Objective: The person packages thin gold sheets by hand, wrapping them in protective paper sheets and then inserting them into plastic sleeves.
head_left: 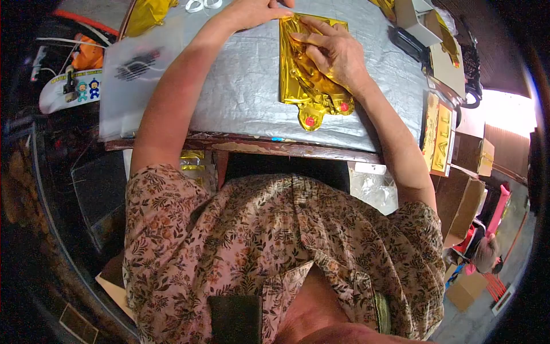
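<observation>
A folded gold foil balloon (289, 86) lies flat on the silvery table cover, creased in the middle. Two rounded tabs with red dots stick out at its near end. Across its upper part rests my right hand (338, 57), fingers stretched to the left and pressed on the foil, thumb bent beneath them. My left hand (255, 12) is at the foil's far left corner, its thumb reaching out to the edge and apart from the fingers. The top of the picture cuts off part of that hand.
Clear plastic bags (129, 80) lie at the table's left, below more gold foil (150, 14). White rings (203, 5) sit at the far edge. On the right are a black object (409, 45), an open white box (415, 23) and a yellow "FALL" package (440, 135).
</observation>
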The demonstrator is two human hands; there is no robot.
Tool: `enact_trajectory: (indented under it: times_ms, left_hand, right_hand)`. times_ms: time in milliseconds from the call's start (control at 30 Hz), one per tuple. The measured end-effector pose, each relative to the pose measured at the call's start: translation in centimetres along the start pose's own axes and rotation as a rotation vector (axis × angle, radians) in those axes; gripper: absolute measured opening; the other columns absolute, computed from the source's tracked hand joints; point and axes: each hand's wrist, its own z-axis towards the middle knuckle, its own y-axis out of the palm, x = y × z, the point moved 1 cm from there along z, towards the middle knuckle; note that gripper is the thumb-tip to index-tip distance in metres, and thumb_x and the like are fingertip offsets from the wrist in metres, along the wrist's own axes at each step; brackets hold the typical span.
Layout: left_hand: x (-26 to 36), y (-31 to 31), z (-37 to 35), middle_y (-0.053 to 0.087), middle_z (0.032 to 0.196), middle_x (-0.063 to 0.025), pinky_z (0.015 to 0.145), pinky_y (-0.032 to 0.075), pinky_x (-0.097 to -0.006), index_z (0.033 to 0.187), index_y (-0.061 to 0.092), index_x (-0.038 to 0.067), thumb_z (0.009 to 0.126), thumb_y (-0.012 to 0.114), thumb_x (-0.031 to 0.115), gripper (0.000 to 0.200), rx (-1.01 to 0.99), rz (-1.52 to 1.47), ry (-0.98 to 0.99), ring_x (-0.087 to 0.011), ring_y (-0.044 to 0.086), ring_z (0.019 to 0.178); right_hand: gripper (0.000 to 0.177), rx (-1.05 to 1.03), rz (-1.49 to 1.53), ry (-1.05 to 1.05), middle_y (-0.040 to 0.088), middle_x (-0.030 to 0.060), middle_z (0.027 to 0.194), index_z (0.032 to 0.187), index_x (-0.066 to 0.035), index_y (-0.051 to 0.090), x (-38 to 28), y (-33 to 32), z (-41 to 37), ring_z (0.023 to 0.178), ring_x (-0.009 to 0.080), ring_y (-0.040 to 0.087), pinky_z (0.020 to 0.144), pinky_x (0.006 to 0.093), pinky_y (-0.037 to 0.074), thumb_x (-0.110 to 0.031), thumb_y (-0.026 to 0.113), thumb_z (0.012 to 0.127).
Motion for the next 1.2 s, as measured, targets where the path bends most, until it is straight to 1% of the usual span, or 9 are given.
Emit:
enact_trajectory:
  times_ms: [267,400,667,800,900,967,1000,1067,1200]
  left_hand:
    - [0.2,-0.1,-0.2,0.063,0.100,-0.0112,0.079,0.052,-0.0335,0.105,0.068,0.002,0.090,0.072,0.014,0.020,-0.017,-0.112,-0.135,-0.0208,0.066,0.090]
    - [-0.4,0.0,-0.4,0.063,0.100,-0.0109,0.078,0.053,-0.0342,0.106,0.069,0.002,0.093,0.069,0.015,0.018,0.058,-0.107,-0.051,-0.0215,0.066,0.090]
    - [-0.1,0.1,-0.6,0.065,0.100,-0.0105,0.079,0.053,-0.0346,0.110,0.068,0.004,0.082,0.086,0.021,0.038,0.084,0.001,-0.113,-0.0219,0.065,0.090]
    - [1.2,0.1,-1.1,0.064,0.100,-0.0107,0.079,0.054,-0.0343,0.110,0.067,0.002,0.082,0.085,0.018,0.037,0.092,-0.034,-0.159,-0.0220,0.066,0.090]
    - [3.3,1.3,-1.5,0.066,0.097,-0.0120,0.077,0.054,-0.0358,0.109,0.066,0.000,0.085,0.081,0.014,0.032,0.227,0.072,-0.145,-0.0219,0.067,0.090]
    - [4.9,2.5,-1.9,0.068,0.094,-0.0173,0.076,0.053,-0.0403,0.108,0.063,-0.001,0.091,0.072,0.011,0.023,0.298,-0.172,-0.090,-0.0302,0.068,0.089]
    - [5.0,3.3,-2.2,0.068,0.094,-0.0173,0.076,0.053,-0.0403,0.108,0.063,-0.001,0.091,0.072,0.011,0.023,0.294,-0.171,-0.091,-0.0302,0.068,0.089]
    - [5.2,4.4,-3.0,0.068,0.094,-0.0223,0.076,0.052,-0.0453,0.107,0.059,0.000,0.097,0.063,0.012,0.017,0.244,0.005,-0.155,-0.0405,0.067,0.090]
    - [5.7,4.2,-3.2,0.067,0.094,-0.0246,0.077,0.052,-0.0476,0.106,0.057,0.001,0.099,0.059,0.014,0.015,0.238,0.003,-0.155,-0.0468,0.064,0.092]
  right_hand:
    - [0.037,-0.005,-0.022,-0.001,0.062,-0.0049,0.145,0.122,-0.029,0.077,0.0,0.2,-0.1,0.104,0.0274,0.066,0.095,0.0378,0.055,-0.017,0.066,0.089]
    - [0.037,0.008,-0.016,-0.005,0.063,-0.0042,0.144,0.122,-0.029,0.077,0.2,0.3,-0.2,0.102,0.0283,0.066,0.095,0.0378,0.055,-0.017,0.066,0.088]
    - [0.037,-0.011,-0.005,0.018,0.063,-0.0030,0.144,0.122,-0.028,0.077,0.0,0.2,0.0,0.102,0.0293,0.066,0.094,0.0384,0.056,-0.016,0.066,0.088]
    - [0.035,0.000,-0.007,0.019,0.063,-0.0029,0.144,0.121,-0.027,0.078,0.0,0.3,-0.1,0.104,0.0299,0.067,0.093,0.0394,0.056,-0.017,0.066,0.089]
    - [0.034,0.030,-0.005,0.004,0.063,-0.0032,0.144,0.120,-0.026,0.078,0.2,0.2,-0.1,0.106,0.0306,0.068,0.092,0.0404,0.057,-0.018,0.066,0.090]
    - [0.033,0.000,-0.023,0.020,0.063,-0.0031,0.144,0.120,-0.026,0.078,0.0,0.2,-0.1,0.106,0.0309,0.068,0.091,0.0415,0.057,-0.018,0.066,0.090]
    - [0.033,0.002,-0.020,0.023,0.063,-0.0031,0.144,0.120,-0.026,0.078,0.0,0.1,-0.1,0.106,0.0309,0.068,0.091,0.0415,0.057,-0.018,0.066,0.090]
    - [0.032,-0.042,-0.025,0.038,0.063,-0.0026,0.143,0.119,-0.026,0.078,-0.1,0.0,0.0,0.108,0.0313,0.067,0.091,0.0426,0.057,-0.019,0.067,0.091]
    - [0.033,0.002,-0.029,-0.016,0.063,-0.0029,0.143,0.121,-0.027,0.077,0.1,0.3,-0.2,0.108,0.0319,0.067,0.090,0.0436,0.057,-0.020,0.068,0.090]
